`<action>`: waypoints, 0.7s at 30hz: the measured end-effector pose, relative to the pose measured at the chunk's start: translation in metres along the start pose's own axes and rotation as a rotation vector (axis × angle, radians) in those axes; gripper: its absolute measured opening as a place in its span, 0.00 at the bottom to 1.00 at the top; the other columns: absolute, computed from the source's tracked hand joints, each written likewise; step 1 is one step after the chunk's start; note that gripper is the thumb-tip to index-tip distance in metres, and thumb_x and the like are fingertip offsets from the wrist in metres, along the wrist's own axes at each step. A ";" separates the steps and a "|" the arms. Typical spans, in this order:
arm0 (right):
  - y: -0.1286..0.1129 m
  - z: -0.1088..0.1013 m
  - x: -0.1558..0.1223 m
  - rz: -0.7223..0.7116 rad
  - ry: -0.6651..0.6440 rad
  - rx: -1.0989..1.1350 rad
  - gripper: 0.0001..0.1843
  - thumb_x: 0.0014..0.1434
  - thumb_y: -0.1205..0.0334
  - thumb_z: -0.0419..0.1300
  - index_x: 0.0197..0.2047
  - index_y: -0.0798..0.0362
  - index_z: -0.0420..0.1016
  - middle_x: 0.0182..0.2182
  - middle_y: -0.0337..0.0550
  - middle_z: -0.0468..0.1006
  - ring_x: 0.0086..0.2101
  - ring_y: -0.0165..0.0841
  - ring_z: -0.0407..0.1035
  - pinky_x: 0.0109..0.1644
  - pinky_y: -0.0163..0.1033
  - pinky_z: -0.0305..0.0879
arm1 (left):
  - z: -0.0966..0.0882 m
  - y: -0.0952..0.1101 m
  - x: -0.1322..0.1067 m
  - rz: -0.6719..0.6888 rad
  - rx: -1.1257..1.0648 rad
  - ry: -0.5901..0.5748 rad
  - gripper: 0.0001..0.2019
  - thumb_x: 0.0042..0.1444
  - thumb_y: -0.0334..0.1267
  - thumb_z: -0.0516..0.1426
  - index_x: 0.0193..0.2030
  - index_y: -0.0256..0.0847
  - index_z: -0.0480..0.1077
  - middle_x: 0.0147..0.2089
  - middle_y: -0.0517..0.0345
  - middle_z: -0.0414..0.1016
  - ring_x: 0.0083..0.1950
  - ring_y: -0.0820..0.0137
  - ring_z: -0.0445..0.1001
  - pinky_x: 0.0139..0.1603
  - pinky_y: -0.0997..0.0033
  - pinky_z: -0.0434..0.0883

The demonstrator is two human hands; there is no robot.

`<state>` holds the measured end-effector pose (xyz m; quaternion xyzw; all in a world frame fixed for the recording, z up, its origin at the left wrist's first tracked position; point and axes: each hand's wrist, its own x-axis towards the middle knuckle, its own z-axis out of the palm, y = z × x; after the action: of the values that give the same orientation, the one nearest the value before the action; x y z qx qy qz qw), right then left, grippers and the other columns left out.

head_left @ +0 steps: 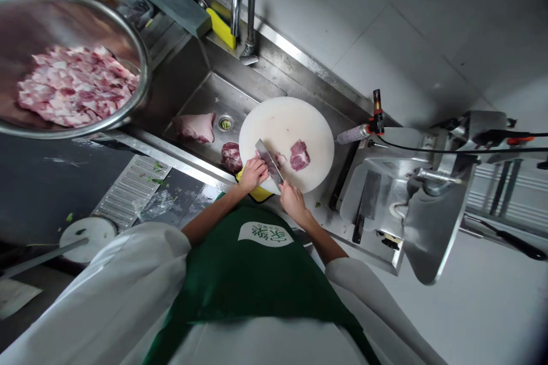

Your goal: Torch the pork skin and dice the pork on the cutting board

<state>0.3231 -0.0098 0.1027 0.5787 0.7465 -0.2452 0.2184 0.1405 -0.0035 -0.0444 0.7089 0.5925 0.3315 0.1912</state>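
Note:
My right hand (293, 199) is closed around the handle of a cleaver (269, 161), whose wide blade stands over a round white cutting board (286, 117). Beside the blade on its left, my left hand (253, 175) is closed, its fingers pressing on a piece of raw meat that they mostly hide. Right of the blade lies a small scrap of meat (280, 159). Farther right on the board is a thick red chunk of meat (299, 155). A yellow cloth (256, 193) shows under the board's near edge.
In the sink (214, 91) lie a pale slab of meat (194, 127) and a dark red piece (232, 157). A steel bowl (143, 63) of cut meat stands at left. A faucet (244, 8) rises behind; a blowtorch (363, 130) and a slicing machine (445, 205) are at right.

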 end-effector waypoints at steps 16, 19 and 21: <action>-0.020 -0.004 0.035 -0.023 0.057 0.094 0.21 0.78 0.60 0.43 0.65 0.59 0.66 0.51 0.58 0.82 0.51 0.44 0.78 0.55 0.42 0.69 | -0.009 -0.009 -0.006 0.003 -0.033 0.075 0.10 0.69 0.38 0.52 0.41 0.41 0.74 0.44 0.48 0.77 0.52 0.60 0.73 0.53 0.57 0.69; 0.006 0.014 -0.004 0.031 -0.024 0.063 0.21 0.78 0.58 0.42 0.61 0.56 0.70 0.46 0.55 0.83 0.50 0.45 0.78 0.54 0.43 0.69 | -0.006 -0.009 -0.007 -0.034 -0.038 0.085 0.09 0.69 0.38 0.53 0.41 0.41 0.75 0.44 0.49 0.77 0.50 0.60 0.73 0.53 0.57 0.69; 0.011 0.018 -0.013 0.061 -0.046 0.062 0.20 0.78 0.57 0.43 0.59 0.55 0.71 0.45 0.54 0.83 0.49 0.44 0.79 0.54 0.43 0.69 | -0.004 -0.008 -0.008 -0.041 -0.064 0.095 0.09 0.68 0.37 0.54 0.41 0.41 0.75 0.44 0.48 0.77 0.51 0.61 0.73 0.54 0.57 0.69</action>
<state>0.3379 -0.0284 0.0955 0.6018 0.7154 -0.2746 0.2251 0.1309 -0.0103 -0.0487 0.6736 0.6042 0.3798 0.1921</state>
